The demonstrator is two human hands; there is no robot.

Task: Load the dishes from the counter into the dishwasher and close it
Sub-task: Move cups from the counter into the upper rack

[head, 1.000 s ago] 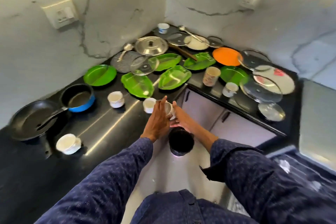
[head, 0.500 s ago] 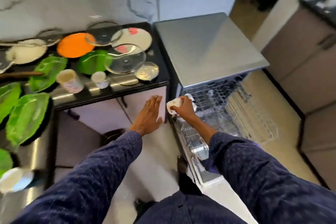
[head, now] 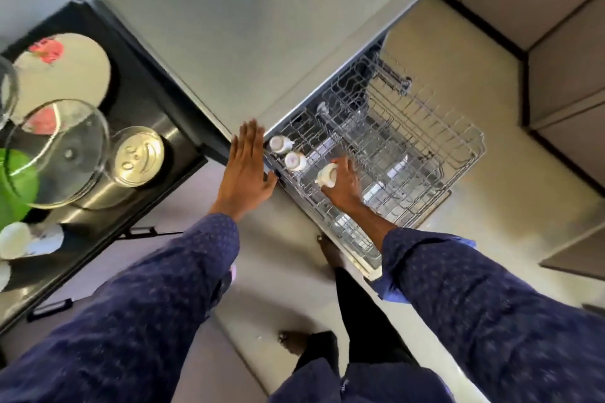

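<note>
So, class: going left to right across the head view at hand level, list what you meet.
Glass lid → steel lid → left hand → two cups racked in the dishwasher → right hand holding a third cup → wire rack.

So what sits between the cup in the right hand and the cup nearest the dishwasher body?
One more white cup, upside down in the upper rack, between the held cup in the right hand and the far cup; head view.
</note>
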